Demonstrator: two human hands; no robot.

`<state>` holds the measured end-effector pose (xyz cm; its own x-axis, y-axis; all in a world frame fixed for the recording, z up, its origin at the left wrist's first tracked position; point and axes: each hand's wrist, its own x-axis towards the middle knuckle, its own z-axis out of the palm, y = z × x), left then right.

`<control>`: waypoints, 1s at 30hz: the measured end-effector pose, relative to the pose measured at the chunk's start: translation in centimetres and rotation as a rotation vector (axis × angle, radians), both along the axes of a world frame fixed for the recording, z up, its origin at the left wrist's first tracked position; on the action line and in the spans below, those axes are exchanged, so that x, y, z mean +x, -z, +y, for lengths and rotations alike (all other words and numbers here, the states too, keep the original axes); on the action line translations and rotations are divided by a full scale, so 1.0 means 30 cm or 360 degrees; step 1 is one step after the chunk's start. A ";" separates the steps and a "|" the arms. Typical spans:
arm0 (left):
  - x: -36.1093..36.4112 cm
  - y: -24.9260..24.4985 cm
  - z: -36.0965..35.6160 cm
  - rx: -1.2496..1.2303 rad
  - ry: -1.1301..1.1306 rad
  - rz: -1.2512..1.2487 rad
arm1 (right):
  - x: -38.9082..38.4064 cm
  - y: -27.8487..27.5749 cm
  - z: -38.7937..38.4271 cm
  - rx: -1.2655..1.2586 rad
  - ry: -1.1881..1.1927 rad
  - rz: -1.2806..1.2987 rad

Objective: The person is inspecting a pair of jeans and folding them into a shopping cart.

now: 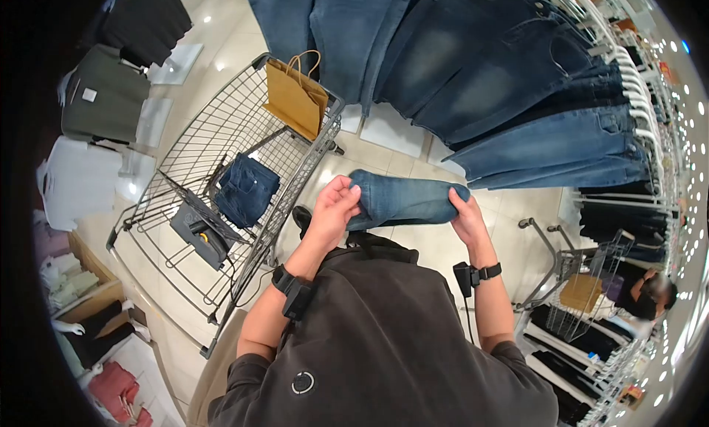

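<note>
A folded pair of blue jeans (410, 200) is stretched between my two hands in front of my body. My left hand (336, 209) pinches its left end, thumb on top. At the other end, my right hand (467, 217) grips the denim near the corner. Left of my hands stands a wire shopping cart (173, 157). Inside it lie a folded pair of dark blue jeans (247, 187) and a dark grey case (199, 231) with a cable. A brown paper bag (297, 98) stands at the cart's far end.
Several jeans (443, 65) hang on a rack ahead and to the right. Stacked clothes (103, 95) line the left side. At the right, a second cart (583, 279) carries a brown bag, with a person (644, 294) beside it.
</note>
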<state>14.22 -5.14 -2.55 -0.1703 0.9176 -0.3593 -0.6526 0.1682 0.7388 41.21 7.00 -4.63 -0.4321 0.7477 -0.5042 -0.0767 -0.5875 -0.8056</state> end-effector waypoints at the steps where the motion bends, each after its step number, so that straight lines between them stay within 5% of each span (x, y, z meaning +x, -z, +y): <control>1: 0.000 0.004 0.002 -0.0016 -0.0014 0.0107 | -0.011 0.017 -0.004 -0.0011 -0.0024 0.0000; 8: -0.094 -0.031 0.021 0.0032 -0.0237 0.0589 | -0.079 0.016 -0.011 0.0149 -0.0222 -0.0100; 16: -0.153 -0.047 0.047 -0.0327 -0.0146 0.0276 | -0.152 0.009 0.060 0.0284 -0.0242 -0.0057; 19: -0.125 -0.102 0.036 -0.0104 -0.0140 0.0620 | -0.166 0.025 0.064 0.0070 -0.0015 0.0072; 23: -0.136 -0.055 0.036 -0.0128 -0.0041 0.0935 | -0.156 0.026 0.061 0.0437 -0.0048 -0.0353; 26: -0.089 -0.071 0.030 0.0135 -0.0109 0.0805 | -0.137 0.035 0.075 0.0415 0.0202 0.0017; 29: -0.126 -0.057 0.058 -0.0008 0.0068 0.0892 | -0.151 0.023 0.052 0.0019 0.0029 0.0291; 30: -0.135 -0.060 0.059 -0.0058 0.0157 0.0877 | -0.158 0.020 0.055 0.0174 0.0015 0.0229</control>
<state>10.18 -3.38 -0.74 -0.2556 0.9274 -0.2732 -0.1515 0.2407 0.9587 36.48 8.66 -5.24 -0.4864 0.7992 -0.3531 -0.2008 -0.4956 -0.8450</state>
